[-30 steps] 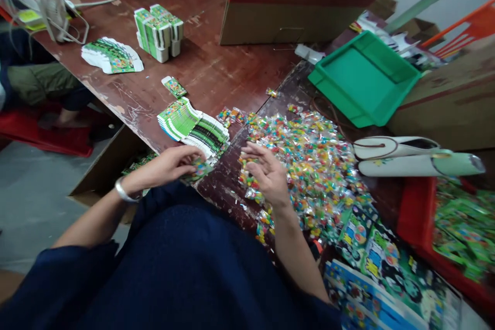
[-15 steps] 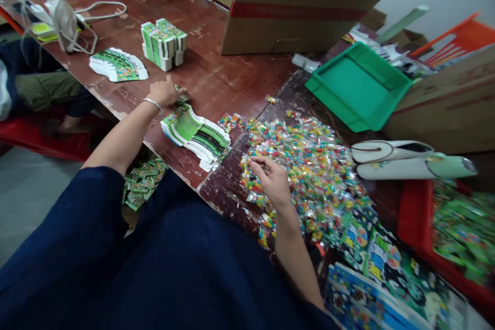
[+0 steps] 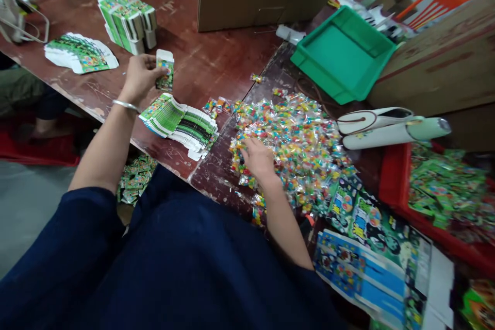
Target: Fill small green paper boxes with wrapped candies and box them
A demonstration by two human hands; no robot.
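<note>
From the table (image 3: 216, 64), a small carton (image 3: 166, 76) has risen.

The scuffed red-brown bench (image 3: 220, 62) bears carton stacks (image 3: 119, 21) and fanned cartons (image 3: 178, 122) at left, heaped colourful packets (image 3: 299, 139) right of them, a cardboard box (image 3: 263, 2) far.
</note>
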